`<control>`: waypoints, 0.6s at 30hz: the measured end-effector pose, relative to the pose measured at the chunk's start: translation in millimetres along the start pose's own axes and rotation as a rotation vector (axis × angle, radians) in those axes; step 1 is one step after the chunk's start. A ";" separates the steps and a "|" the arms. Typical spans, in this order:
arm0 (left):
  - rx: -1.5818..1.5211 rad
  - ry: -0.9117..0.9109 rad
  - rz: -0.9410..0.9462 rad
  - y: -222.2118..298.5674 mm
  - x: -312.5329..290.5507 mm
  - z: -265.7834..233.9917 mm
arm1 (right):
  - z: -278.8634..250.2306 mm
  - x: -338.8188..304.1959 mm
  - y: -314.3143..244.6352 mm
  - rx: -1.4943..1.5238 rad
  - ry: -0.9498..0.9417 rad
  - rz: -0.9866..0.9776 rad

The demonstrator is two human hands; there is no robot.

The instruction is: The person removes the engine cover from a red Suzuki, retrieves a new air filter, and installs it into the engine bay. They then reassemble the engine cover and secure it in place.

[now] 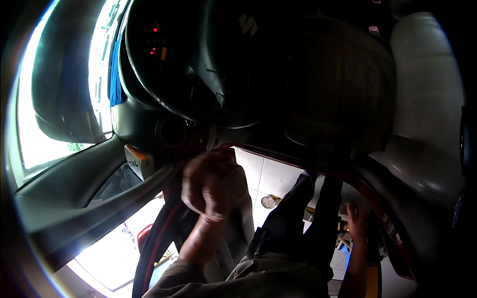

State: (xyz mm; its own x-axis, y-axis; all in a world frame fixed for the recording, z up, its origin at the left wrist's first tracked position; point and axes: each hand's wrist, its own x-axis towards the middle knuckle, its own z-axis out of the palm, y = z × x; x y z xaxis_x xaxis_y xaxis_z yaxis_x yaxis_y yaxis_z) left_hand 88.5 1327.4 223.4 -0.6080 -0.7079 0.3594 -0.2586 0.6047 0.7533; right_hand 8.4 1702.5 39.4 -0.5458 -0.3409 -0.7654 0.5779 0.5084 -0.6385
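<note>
Left hand (204, 191) blurs by car door (244, 216), right hand (356, 217) apart, grips unclear; door likely heavy, stiff, best held by frame (161, 233).

Left forearm (198, 241) slanting up, left hand (203, 191) motion-blurred, grip unclear; right forearm (355, 263) near-vertical, right hand (356, 221) dim, grip unclear.

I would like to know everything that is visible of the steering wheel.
The steering wheel is dark, with a curved rim, a broad central part and a pale emblem. Dim highlights suggest a smooth surface, but its material cannot be told. It sits at the upper middle of the view, largely in shadow, so part is lost. Red and amber lights show within its rim. Neither the left hand nor the right hand appears to touch it.
</note>
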 end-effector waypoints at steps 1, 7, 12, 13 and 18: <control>0.216 -0.017 0.134 7.2 23.9 -6.9 | 1.3 20.5 -12.2 0.074 -0.025 0.030; 0.370 0.328 0.301 15.1 108.1 4.2 | 24.5 177.2 -118.0 0.807 0.080 0.182; -0.351 0.298 0.246 11.7 159.8 9.5 | -12.8 302.7 -112.8 0.766 0.092 0.233; 0.042 0.261 0.358 10.6 166.7 10.7 | -20.0 318.0 -117.3 0.710 0.177 0.275; 0.819 0.157 0.701 0.6 181.0 -4.4 | -22.6 315.4 -121.1 0.692 -0.007 0.227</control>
State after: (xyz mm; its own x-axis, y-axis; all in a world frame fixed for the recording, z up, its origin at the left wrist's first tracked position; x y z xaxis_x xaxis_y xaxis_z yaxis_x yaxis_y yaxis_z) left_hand -18.4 1198.1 291.4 -0.7277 -0.1148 0.6762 -0.3491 0.9106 -0.2211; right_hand -247.5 1551.3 -122.9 -0.3642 -0.2927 -0.8841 0.9290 -0.0482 -0.3668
